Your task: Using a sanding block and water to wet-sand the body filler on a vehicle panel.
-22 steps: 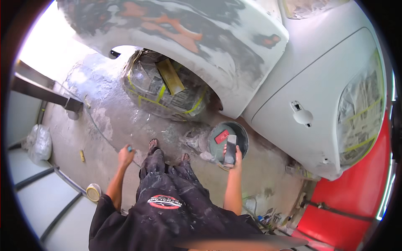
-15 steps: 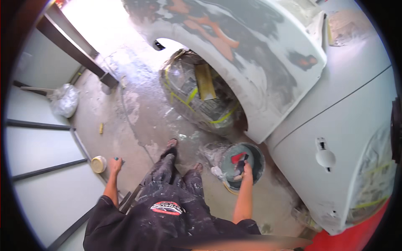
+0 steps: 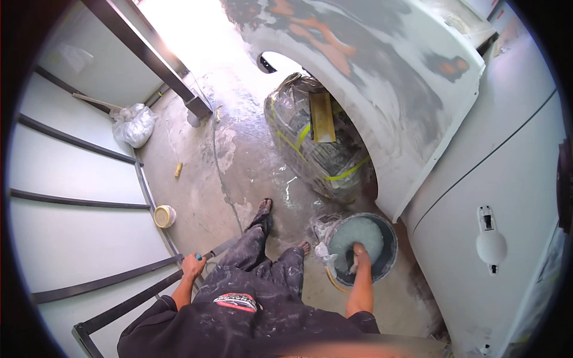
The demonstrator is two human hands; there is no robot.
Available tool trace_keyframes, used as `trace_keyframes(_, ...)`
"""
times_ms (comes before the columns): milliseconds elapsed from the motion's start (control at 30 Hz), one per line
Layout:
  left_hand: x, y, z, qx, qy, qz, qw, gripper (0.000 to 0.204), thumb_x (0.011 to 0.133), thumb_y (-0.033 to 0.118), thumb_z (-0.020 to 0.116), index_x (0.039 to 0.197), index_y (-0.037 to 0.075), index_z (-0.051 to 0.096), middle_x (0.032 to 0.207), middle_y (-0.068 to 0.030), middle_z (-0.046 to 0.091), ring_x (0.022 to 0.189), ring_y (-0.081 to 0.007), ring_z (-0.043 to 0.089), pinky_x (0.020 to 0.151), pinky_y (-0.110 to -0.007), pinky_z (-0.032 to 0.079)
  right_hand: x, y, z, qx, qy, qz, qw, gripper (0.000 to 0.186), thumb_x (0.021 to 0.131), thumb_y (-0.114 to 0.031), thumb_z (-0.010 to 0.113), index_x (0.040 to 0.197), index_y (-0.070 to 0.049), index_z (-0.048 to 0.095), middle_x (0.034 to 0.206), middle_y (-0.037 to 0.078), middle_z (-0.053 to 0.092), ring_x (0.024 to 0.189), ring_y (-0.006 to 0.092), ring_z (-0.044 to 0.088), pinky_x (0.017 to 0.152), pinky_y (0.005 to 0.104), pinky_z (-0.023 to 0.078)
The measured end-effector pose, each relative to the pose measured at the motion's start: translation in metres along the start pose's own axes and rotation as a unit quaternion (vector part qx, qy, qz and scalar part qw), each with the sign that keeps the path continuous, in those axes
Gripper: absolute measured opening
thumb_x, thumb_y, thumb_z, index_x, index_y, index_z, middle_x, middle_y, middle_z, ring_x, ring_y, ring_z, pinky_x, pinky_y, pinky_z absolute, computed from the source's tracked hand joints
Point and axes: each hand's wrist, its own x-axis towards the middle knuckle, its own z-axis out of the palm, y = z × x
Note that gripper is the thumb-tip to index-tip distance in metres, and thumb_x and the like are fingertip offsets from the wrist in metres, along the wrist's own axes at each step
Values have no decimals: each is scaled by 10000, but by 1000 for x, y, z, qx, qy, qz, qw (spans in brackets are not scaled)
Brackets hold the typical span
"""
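My right hand (image 3: 360,260) reaches into a dark round bucket (image 3: 389,230) of cloudy greenish water (image 3: 358,231). Its fingers are closed, with a dark flat pad (image 3: 350,258) showing beside them at the water; part of it is hidden. My left hand (image 3: 192,266) is closed round a small blue-green thing (image 3: 199,257), too small to name, beside a dark metal frame bar (image 3: 164,287). Crumpled clear plastic (image 3: 323,230) hangs at the bucket's left rim.
A car fender (image 3: 382,101) with grey and orange sanded patches and a pale door (image 3: 459,197) stand right. The wheel (image 3: 322,167) is wrapped in plastic. White panels (image 3: 77,230), a small tub (image 3: 164,216), a plastic bag (image 3: 135,124) and a post (image 3: 149,56) lie left.
My right hand has gone lower into the bucket, and the red piece seen there is out of sight. My left hand has come down and closer to my body. The view has shifted left.
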Motion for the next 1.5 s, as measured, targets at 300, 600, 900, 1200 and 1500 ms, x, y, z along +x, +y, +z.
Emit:
trace_keyframes(300, 80, 75, -53, -222, 157, 132, 953, 315, 889, 295, 728, 1119, 87, 779, 1038, -213, 770, 965, -408, 745, 857, -477, 585, -205, -82, -116, -11, 1, -230, 973, 392, 1088, -262, 566, 1413, -51, 623, 863, 57, 668, 675, 194, 642, 613, 379, 548)
trace_keyframes(600, 206, 315, -67, -273, 26, 384, 882, 365, 885, 295, 713, 1187, 94, 748, 1144, -171, 759, 1063, -386, 725, 938, -469, 564, -367, -408, -4, -418, 517, -596, 450, 677, 931, -94, 683, 1585, -190, 539, 1213, 166, 602, 1109, 334, 572, 977, 471, 462)
trace_keyframes(900, 260, 278, -42, -354, -107, 385, 846, 323, 883, 278, 710, 1147, 95, 745, 1084, -164, 752, 1010, -398, 721, 901, -485, 568, -324, -525, 12, -571, 592, -529, 209, 680, 896, -69, 712, 1542, -243, 591, 1468, 111, 584, 1191, 306, 542, 1009, 480, 438)
trace_keyframes(1200, 273, 338, -90, -420, -150, 425, 788, 306, 876, 235, 736, 1152, 103, 753, 1090, -144, 765, 1015, -373, 736, 903, -448, 587, -293, -787, 217, -598, 506, -613, 96, 585, 900, -146, 611, 1485, -174, 618, 1210, 34, 611, 1089, 206, 559, 979, 429, 415)
trace_keyframes(1500, 304, 273, -121, -410, -74, 342, 843, 319, 897, 187, 734, 1196, 81, 761, 1070, -166, 788, 962, -294, 768, 883, -392, 586, -302, -720, 171, -555, 519, -617, 205, 486, 889, -97, 608, 1372, -120, 657, 1222, 79, 634, 1130, 254, 591, 980, 451, 442)
